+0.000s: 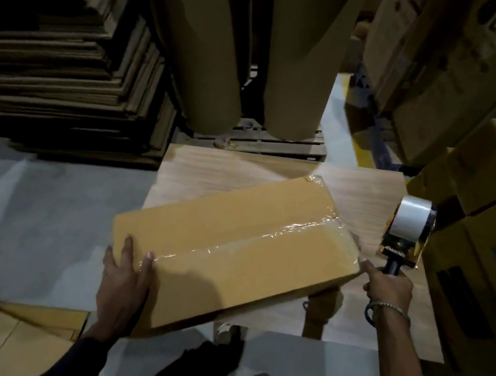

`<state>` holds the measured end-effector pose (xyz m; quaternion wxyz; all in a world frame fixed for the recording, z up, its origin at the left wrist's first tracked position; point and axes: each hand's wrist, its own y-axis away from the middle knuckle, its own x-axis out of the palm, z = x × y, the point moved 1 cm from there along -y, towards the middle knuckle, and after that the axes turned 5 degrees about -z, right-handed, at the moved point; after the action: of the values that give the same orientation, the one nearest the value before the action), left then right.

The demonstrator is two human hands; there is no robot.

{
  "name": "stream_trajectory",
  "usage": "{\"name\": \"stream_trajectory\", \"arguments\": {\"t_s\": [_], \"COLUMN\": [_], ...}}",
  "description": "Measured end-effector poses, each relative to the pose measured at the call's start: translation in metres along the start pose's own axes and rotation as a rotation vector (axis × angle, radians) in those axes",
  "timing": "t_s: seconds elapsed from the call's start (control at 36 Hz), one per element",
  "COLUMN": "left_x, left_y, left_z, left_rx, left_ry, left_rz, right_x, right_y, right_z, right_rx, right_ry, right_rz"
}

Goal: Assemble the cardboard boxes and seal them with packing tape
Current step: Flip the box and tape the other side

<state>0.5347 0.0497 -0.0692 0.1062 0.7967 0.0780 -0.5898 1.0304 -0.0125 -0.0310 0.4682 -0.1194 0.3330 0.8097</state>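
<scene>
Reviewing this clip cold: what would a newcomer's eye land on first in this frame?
First the cardboard box lying askew on the small wooden table, a shiny strip of clear tape along its top seam. The left hand rests flat on its near corner, while the right hand grips a tape dispenser just off the box's right end. Behind stand two big brown paper rolls.

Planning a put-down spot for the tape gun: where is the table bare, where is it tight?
Bare wood shows along the table's far edge, beyond the box, and on the right side under the tape dispenser in the right hand. The near right part is bare too. Left side is crowded: the box overhangs that edge under the left hand.
</scene>
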Motion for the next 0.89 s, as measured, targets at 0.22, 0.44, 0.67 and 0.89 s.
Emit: {"name": "stream_trajectory", "arguments": {"t_s": [0.22, 0.44, 0.67, 0.89], "left_x": [0.003, 0.006, 0.012, -0.003], "left_y": [-0.013, -0.047, -0.071, -0.128], "left_z": [-0.02, -0.073, -0.074, -0.043], "left_rx": [0.062, -0.003, 0.197, 0.24], "left_ry": [0.051, 0.203, 0.241, 0.529], "left_rz": [-0.019, 0.026, 0.091, 0.012], "right_x": [0.01, 0.059, 0.154, 0.237], "right_y": [0.015, 0.085, 0.172, 0.235], "right_z": [0.02, 0.045, 0.061, 0.074], "right_rx": [-0.192, -0.328, -0.256, -0.196], "right_ry": [0.168, 0.182, -0.05, -0.074], "right_rz": [-0.11, -0.021, 0.33, 0.587]}}
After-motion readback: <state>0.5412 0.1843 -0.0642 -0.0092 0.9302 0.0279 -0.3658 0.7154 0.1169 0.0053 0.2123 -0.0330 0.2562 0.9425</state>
